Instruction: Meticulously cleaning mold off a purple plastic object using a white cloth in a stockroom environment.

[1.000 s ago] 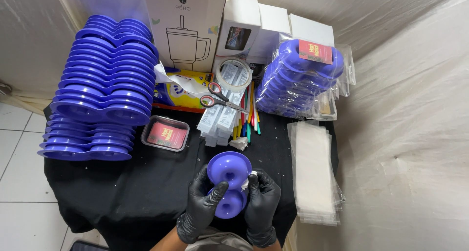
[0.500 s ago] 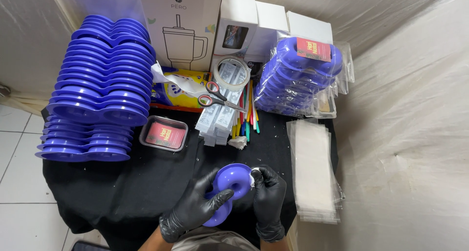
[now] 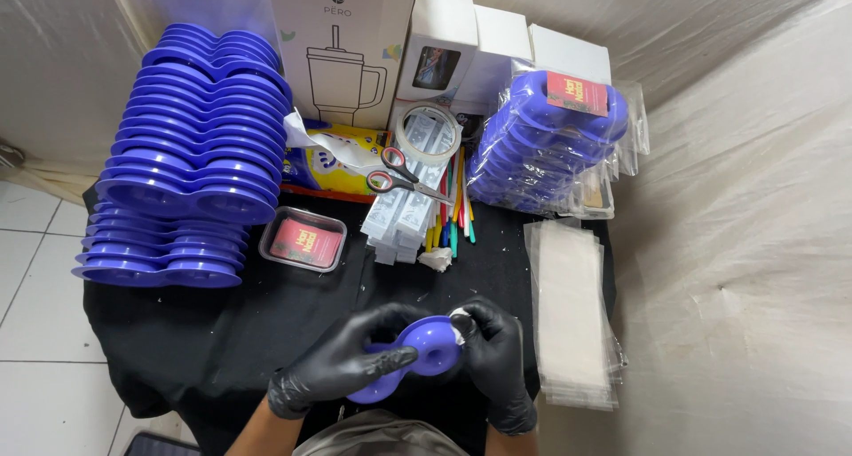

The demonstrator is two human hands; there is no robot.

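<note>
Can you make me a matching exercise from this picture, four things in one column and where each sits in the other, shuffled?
Things:
1. scissors
2. purple tray
3. clear bags
4. small clear box

Places:
A. stacked flat at the cloth's right edge
B. between both gloved hands
C. in front of the tall purple stack
D. on the tape roll and pens

Pairs: 1-D, 2-B, 3-A, 4-C

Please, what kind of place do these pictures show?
Probably a small packing station, perhaps at home. A table under black cloth holds tall stacks of purple double-ring plastic parts, a pile of clear bags, tape and scissors. Both gloved hands, left hand and right hand, hold one purple part.
</note>
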